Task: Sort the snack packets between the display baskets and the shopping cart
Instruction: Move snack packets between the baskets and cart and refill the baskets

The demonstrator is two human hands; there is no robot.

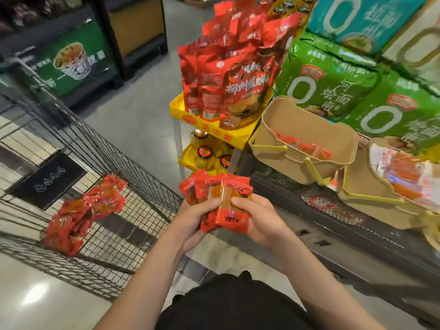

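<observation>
Beside shelves, hands (228,217) (thumbs up) grip packets (219,198).

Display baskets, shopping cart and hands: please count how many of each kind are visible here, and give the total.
Tan display baskets: 2, the nearer basket and the far basket
Wire shopping cart: 1
Hands gripping the red snack packets: 2, left hand and right hand
Total: 5
</observation>
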